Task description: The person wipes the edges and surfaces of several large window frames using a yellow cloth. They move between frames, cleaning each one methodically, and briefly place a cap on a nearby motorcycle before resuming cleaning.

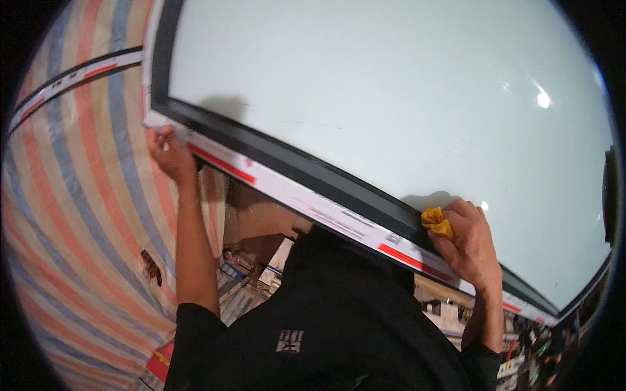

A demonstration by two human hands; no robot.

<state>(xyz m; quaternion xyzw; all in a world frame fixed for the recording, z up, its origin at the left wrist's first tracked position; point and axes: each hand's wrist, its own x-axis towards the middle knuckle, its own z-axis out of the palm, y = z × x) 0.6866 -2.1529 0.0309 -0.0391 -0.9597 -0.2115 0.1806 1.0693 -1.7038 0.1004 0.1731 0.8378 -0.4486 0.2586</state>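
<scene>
A large pale glass panel with a black border (365, 98) lies flat before the person, its near long edge running from upper left down to lower right. The left hand (171, 153) grips the panel's near-left corner, fingers curled over the white-and-red taped edge strip (313, 208). The right hand (471, 244) is closed around a crumpled yellow cloth (437, 221), pressed on the black border at the same edge. A striped woven tarpaulin (78, 215) hangs left.

Pale glass panel (391, 98) fills upper and right frame: broad, bare surface. Dark frame edge (293, 163) and white protective strip (313, 212) run diagonally, blocking passage below. Striped tarp (72, 195) closes left side. Cluttered cardboard boxes (254, 228) crowd lower centre.
</scene>
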